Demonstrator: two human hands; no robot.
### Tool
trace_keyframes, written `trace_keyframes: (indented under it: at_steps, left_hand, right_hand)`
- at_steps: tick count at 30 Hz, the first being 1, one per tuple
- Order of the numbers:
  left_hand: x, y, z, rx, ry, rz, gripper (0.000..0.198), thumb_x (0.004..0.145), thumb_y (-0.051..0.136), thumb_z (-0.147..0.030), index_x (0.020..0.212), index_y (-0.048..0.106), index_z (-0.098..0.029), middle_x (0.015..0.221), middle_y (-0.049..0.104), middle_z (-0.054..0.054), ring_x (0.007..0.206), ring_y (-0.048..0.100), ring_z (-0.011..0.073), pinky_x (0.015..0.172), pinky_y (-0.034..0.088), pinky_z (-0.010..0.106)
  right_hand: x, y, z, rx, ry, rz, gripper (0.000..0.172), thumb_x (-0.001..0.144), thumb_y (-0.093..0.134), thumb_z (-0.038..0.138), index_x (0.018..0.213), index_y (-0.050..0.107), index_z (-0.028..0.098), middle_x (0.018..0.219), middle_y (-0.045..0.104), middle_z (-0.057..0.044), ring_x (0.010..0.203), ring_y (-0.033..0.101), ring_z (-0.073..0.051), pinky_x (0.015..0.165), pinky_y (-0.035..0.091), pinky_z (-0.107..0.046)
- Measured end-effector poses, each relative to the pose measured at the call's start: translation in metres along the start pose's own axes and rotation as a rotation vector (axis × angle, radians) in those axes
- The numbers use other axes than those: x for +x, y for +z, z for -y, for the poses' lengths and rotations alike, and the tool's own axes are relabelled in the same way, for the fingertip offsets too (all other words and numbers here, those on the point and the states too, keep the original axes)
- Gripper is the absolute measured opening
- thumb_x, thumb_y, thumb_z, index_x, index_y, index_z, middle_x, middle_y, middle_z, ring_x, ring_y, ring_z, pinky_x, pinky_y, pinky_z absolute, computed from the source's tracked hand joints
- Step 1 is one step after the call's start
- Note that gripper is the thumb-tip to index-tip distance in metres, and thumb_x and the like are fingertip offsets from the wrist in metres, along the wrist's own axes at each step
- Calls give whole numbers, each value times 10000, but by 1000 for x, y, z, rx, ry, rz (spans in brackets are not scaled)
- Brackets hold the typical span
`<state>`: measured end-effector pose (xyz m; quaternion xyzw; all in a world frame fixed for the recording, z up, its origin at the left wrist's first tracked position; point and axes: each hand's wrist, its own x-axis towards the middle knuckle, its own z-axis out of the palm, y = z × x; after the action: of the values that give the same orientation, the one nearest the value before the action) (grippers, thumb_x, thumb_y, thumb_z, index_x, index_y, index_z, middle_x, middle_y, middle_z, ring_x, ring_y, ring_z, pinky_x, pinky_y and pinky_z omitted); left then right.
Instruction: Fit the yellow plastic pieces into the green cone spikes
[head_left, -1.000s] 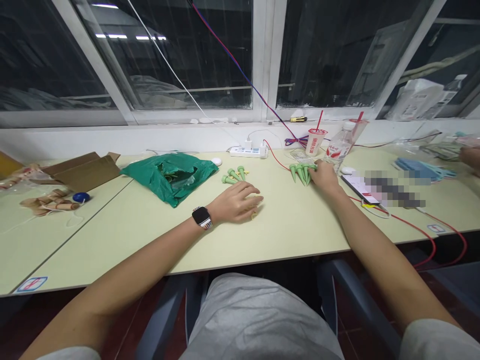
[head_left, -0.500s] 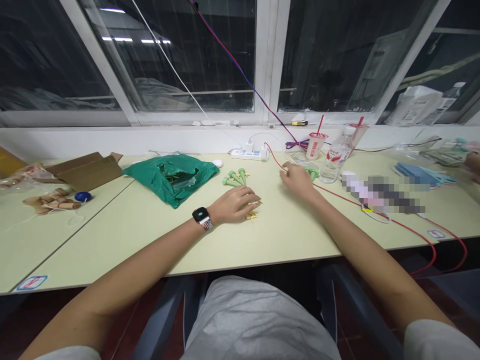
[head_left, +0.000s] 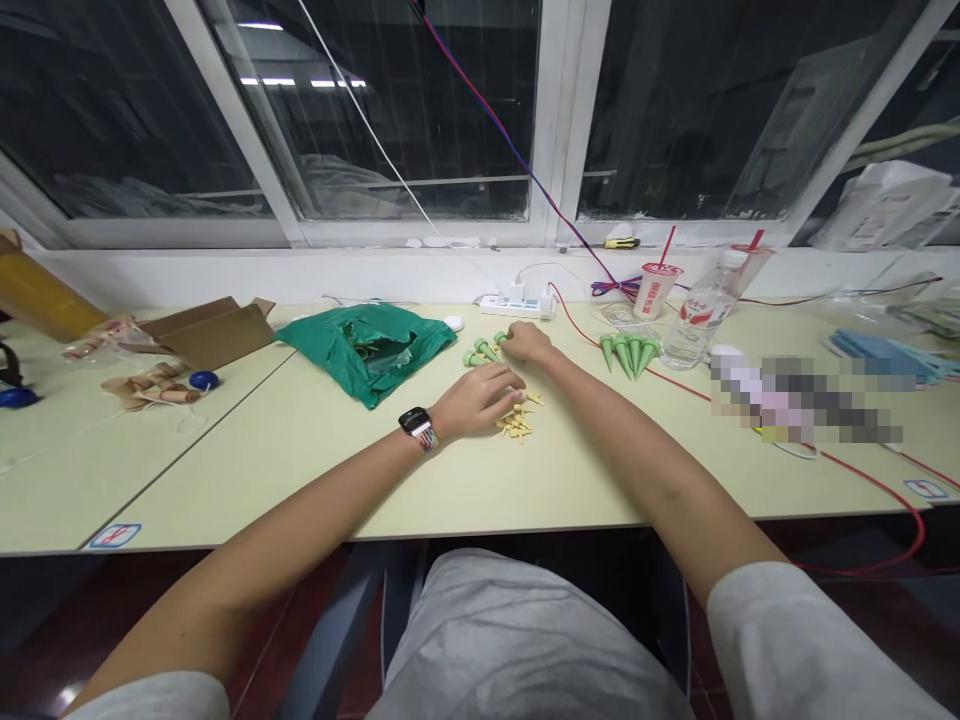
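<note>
My left hand (head_left: 480, 398), with a smartwatch on the wrist, lies on the pale green table (head_left: 315, 450) with its fingers curled over a small pile of yellow plastic pieces (head_left: 517, 424). My right hand (head_left: 526, 343) has reached across to a few green cone parts (head_left: 480, 352) beside the green plastic bag (head_left: 367, 345), and its fingers close on one of them. A row of several green cones (head_left: 628, 351) lies to the right, apart from both hands.
A power strip (head_left: 517, 303), a drink cup with a red straw (head_left: 651, 290) and a water bottle (head_left: 699, 318) stand at the back. A red cable (head_left: 840, 462) runs across the right side. An open cardboard box (head_left: 210, 330) and wooden pieces (head_left: 150, 385) lie at left.
My right hand left the row of green cones at the right and swung left to the green parts near the bag. My left hand stayed on the yellow pieces. The view shifted slightly.
</note>
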<state>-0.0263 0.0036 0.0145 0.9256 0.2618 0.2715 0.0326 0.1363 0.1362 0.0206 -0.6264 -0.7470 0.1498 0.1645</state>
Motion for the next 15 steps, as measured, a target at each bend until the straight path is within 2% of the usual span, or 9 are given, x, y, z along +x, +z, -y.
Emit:
trace_keyframes:
  at_steps: [4,6,8,10,12,15]
  left_hand:
    - [1,1,0,1,16,-13,325,1093,404,-370,1082,672,-187,1034,711,104,982,648,261,899,502,407]
    - [1,1,1,1,26,-22,315,1091,406,-363,1089,669,-189,1036,712,103,985,651,263,904,503,412]
    - [0,1,2,7,25,-39,302,1086,410,-352,1087,664,-190,1035,712,104,977,650,262,902,503,418]
    - [0,2,2,22,2,-75,286,1079,417,-346,1067,659,-192,1021,710,105,956,647,260,886,504,419]
    - [0,2,2,40,-34,-132,265,1071,432,-345,1036,650,-197,993,708,100,931,648,257,867,502,416]
    - [1,3,2,65,-95,-216,233,1059,473,-367,1012,628,-200,942,704,84,890,651,245,836,497,400]
  right_hand:
    - [-7,-5,-13,26,-16,-60,209,883,654,325,1033,686,183,1175,734,-139,1001,689,-275,819,516,-344]
    - [-14,-10,-18,71,-30,-81,218,931,604,373,1041,670,197,1059,750,-106,911,692,-243,771,523,-322]
    - [-26,-16,-23,257,-54,-75,236,966,553,419,997,650,206,864,723,-60,739,663,-196,671,518,-288]
    - [-42,-21,-27,568,-85,-29,239,958,561,429,907,625,205,734,653,-26,604,596,-157,576,493,-263]
    - [-63,-26,-30,860,-115,47,225,917,614,412,837,608,201,697,609,-14,558,554,-135,524,469,-247]
    - [-93,-30,-33,1076,-132,153,211,876,655,409,861,621,201,692,605,-4,546,547,-126,503,462,-238]
